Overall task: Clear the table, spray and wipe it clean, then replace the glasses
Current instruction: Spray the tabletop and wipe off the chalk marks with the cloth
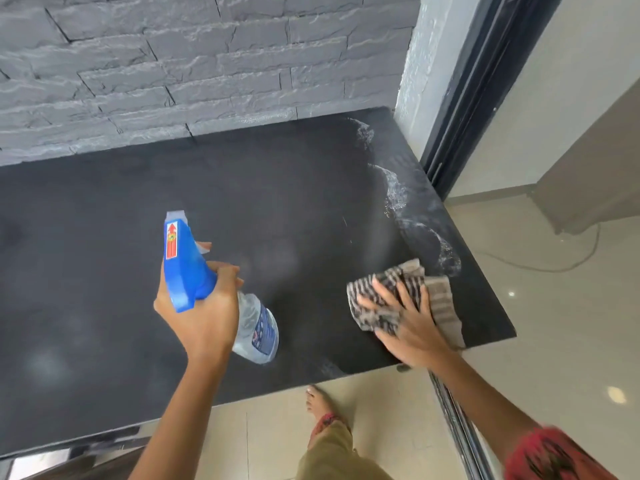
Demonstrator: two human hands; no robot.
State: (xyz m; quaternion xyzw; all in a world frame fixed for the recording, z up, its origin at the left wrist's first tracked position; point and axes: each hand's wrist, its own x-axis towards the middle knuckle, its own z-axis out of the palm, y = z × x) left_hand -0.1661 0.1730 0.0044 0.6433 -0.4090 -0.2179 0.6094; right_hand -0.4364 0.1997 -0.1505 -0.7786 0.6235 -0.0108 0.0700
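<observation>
Streaks of wet cleaner (398,199) curl along the black tabletop (242,188) from about 1 o'clock down to 3 o'clock, close to its right edge. This suggests that side is already sprayed and the wiping is under way. The right hand (408,323) lies flat at 4 o'clock, fingers straight and spread, pressing a striped cloth (440,303) onto the stone just below the lowest streak. The open palm spreads pressure so the cloth can sweep a wide band rather than bunch up. The left hand (204,313) is wrapped round the neck of a spray bottle (187,271) near 6 o'clock, with the blue head pointing towards 12 o'clock and the clear body slanting down towards 5 o'clock. Whether its base touches the top cannot be told. Held ready like this, it can wet the next patch without being parked on the surface being cleaned. No glasses show anywhere in view, so the clearing appears finished and their return lies ahead. The stretch from 7 to 11 o'clock looks dry and probably needs spray next. A grey stone-faced wall (173,64) backs the table at 12 o'clock, and a bare foot (318,400) stands on pale floor tiles beyond the near edge.
</observation>
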